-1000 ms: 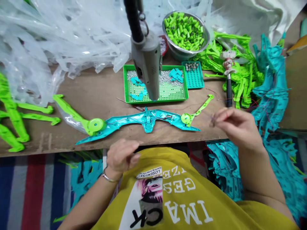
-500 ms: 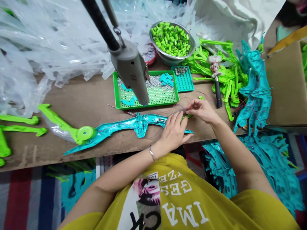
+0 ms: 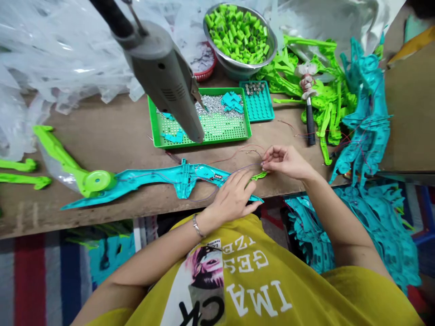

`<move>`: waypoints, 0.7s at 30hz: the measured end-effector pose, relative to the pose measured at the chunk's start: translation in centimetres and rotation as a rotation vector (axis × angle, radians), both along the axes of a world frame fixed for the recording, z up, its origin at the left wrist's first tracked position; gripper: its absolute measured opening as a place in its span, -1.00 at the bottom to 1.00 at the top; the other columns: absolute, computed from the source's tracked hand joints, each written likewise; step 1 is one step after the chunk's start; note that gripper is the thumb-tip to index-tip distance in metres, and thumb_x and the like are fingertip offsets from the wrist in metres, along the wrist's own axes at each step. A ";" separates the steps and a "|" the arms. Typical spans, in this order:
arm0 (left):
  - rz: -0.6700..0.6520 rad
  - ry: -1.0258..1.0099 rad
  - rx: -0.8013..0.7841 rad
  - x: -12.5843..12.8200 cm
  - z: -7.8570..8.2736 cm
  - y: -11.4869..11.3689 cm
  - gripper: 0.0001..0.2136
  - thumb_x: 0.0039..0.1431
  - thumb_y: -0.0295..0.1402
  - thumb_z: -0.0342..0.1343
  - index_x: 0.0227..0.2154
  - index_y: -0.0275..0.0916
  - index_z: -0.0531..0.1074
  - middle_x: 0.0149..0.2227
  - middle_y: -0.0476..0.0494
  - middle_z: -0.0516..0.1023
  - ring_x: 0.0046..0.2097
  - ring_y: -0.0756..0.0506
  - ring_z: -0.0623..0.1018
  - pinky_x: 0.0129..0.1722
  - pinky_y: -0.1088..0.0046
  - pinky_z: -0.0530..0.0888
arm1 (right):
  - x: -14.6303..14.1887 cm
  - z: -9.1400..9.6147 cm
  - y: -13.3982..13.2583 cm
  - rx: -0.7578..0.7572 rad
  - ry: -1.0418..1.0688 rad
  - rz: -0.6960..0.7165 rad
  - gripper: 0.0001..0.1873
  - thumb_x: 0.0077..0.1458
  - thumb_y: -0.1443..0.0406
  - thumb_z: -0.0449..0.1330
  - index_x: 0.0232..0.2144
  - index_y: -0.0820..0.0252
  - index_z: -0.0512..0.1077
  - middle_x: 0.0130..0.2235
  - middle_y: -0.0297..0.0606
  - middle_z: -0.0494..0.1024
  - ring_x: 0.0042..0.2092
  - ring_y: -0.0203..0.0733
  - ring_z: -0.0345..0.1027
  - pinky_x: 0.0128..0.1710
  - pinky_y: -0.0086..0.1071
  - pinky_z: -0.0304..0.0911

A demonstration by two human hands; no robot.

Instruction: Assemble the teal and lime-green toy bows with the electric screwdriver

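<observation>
A turquoise plastic bow-shaped half shell (image 3: 146,177) lies along the front of the table, with thin wires and small metal contacts inside. My left hand (image 3: 234,194) rests flat over its right end, fingers stretched out, covering part of it. Just right of those fingers, my right hand (image 3: 283,160) pinches a thin wire (image 3: 249,166) between thumb and fingertips. A small green piece (image 3: 260,175) shows between the two hands, partly hidden. At the shell's left end sits a bright green curved limb with a round hub (image 3: 99,181).
An electric screwdriver (image 3: 166,77) hangs over a green tray of screws (image 3: 220,136). Behind stand a turquoise tray (image 3: 260,108) and a metal bowl of green caps (image 3: 234,68). Rightward lie a black-handled hammer (image 3: 309,120), green parts, stacked turquoise shells (image 3: 367,122) and a cardboard box (image 3: 409,113).
The view has shifted, so the shell and trays appear further left. My right hand stays pinched on the wire near the shell's right end; my left hand still lies over the shell.
</observation>
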State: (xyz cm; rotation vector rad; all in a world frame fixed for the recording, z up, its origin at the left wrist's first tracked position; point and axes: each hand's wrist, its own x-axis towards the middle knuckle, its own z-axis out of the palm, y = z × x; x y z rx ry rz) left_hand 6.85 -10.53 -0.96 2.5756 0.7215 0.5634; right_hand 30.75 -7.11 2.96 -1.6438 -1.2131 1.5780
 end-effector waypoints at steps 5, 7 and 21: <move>0.007 0.049 0.080 0.5 0.4 0.0 -0.41 0.28 0.04 0.17 0.09 -0.45 0.44 0.21 -0.50 0.48 0.18 -0.40 0.47 0.22 -0.01 0.41 | 0.2 -0.3 -0.4 0.190 -0.124 0.204 -0.77 -0.03 0.29 0.39 -0.29 0.18 0.46 -0.35 -0.28 0.64 -0.30 -0.20 0.56 -0.23 -0.33 0.44; 0.017 0.059 0.098 0.7 0.4 0.1 -0.42 0.30 0.03 0.16 0.10 -0.44 0.44 0.17 -0.46 0.51 0.16 -0.37 0.47 0.22 0.03 0.40 | 0.5 -0.6 -0.5 0.223 -0.162 0.279 -0.79 0.03 0.30 0.35 -0.25 0.19 0.48 -0.34 -0.27 0.66 -0.29 -0.18 0.58 -0.21 -0.30 0.44; -0.015 0.269 0.146 0.9 1.1 0.0 -0.43 0.34 0.03 0.12 0.23 -0.28 0.39 0.21 -0.34 0.48 0.16 -0.32 0.45 0.21 0.08 0.36 | 0.8 -1.9 -0.5 0.267 -0.158 0.322 -0.86 0.08 0.29 0.31 -0.27 0.20 0.51 -0.30 -0.25 0.67 -0.28 -0.20 0.59 -0.21 -0.30 0.49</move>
